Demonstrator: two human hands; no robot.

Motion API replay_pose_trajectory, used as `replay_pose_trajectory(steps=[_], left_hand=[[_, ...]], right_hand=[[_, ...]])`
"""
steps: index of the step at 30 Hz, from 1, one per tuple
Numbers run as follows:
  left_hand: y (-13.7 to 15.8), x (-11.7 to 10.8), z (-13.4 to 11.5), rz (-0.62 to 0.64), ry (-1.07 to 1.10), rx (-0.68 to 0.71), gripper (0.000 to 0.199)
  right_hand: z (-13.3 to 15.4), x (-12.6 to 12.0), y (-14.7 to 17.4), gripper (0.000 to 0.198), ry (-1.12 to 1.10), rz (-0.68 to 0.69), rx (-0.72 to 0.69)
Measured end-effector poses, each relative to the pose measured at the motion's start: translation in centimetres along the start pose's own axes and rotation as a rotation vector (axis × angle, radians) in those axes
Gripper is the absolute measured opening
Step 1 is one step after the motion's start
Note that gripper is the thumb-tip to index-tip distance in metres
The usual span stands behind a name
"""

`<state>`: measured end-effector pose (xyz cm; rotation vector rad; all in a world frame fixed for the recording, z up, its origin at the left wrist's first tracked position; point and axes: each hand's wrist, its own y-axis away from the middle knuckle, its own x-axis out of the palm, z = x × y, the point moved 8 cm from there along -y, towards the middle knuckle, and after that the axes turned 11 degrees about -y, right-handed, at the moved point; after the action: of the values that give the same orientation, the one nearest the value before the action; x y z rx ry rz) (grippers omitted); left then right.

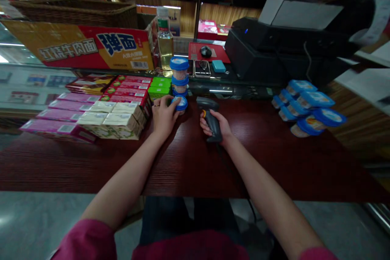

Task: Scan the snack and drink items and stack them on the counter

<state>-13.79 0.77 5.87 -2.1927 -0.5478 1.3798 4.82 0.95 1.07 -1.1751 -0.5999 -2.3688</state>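
My left hand (pixel 163 115) is closed around a small blue-lidded tub (pixel 180 103) low over the dark wooden counter (pixel 189 162). Right behind that tub rises a stack of similar blue-lidded tubs (pixel 179 74). My right hand (pixel 215 125) grips the handle of a black barcode scanner (pixel 212 126), one finger by its yellow trigger; the scanner's head points up and left, and its cable runs down toward me. To the left of my left hand sit cream-coloured boxes (pixel 117 120), red boxes (pixel 128 89) and green boxes (pixel 160 85).
More blue-lidded tubs (pixel 307 103) are stacked at the counter's right. Purple boxes (pixel 57 118) lie far left. Behind stand a noodle carton (pixel 91 48), a bottle of yellowish liquid (pixel 165 44), phones (pixel 202 69), a mouse (pixel 206 51) and a black printer (pixel 274 48).
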Motion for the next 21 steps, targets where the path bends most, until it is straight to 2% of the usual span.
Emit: replay_pose_trajectory(steps=[3,5,9,12,15,21], left_hand=[[-0.1,-0.2,0.2,-0.003,0.152,0.003,0.032],[0.1,0.3,0.1,0.015,0.354,-0.025,0.029],[0.9,3.1,0.0,0.156,0.827,-0.203,0.038],[1.4,5.0,-0.1,0.264,1.04,-0.313,0.041],[1.5,5.6,0.3,0.281,1.077,-0.353,0.043],[1.3,3.9,1.1,0.095,0.804,-0.324,0.038]], right_hand=[[0.2,0.0,0.4,0.024,0.009,-0.007,0.005],[0.3,0.1,0.9,0.023,0.024,0.003,0.028],[0.7,0.3,2.1,0.023,0.031,0.016,0.078],[1.2,0.4,2.6,0.024,0.044,0.01,0.073],[1.2,0.4,2.5,0.024,0.087,-0.01,0.064],[0.6,-0.1,2.3,0.027,0.188,-0.095,0.076]])
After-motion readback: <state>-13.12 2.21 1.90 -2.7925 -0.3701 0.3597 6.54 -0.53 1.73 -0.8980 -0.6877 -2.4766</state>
